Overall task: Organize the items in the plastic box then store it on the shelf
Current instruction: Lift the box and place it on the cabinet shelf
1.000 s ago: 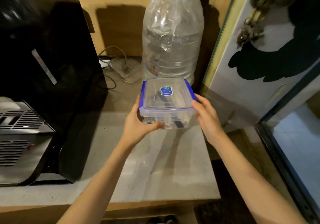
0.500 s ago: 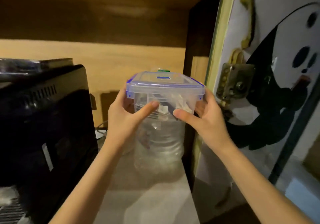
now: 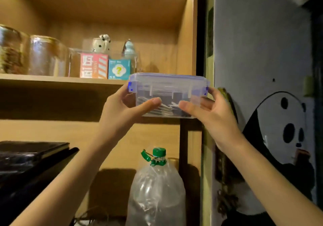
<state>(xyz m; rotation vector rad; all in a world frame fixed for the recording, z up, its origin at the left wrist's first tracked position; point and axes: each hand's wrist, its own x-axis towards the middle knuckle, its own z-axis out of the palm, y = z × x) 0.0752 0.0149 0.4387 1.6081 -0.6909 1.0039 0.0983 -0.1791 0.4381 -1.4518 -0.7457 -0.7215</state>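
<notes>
I hold a clear plastic box with a blue-edged lid between both hands, raised to the level of the wooden shelf. Dark and white flat items lie inside it. My left hand grips its left end, thumb across the front. My right hand grips the right end the same way. The box hangs in front of the shelf's right part, its bottom below the shelf board.
On the shelf stand glass jars at the left, a pink box and a teal box with small figurines on top. Below are a large water bottle, a black appliance and a door with a panda picture at the right.
Both hands have lifted the box from the counter up to shelf height. My view has tilted upward, and the lit shelf has come into sight.
</notes>
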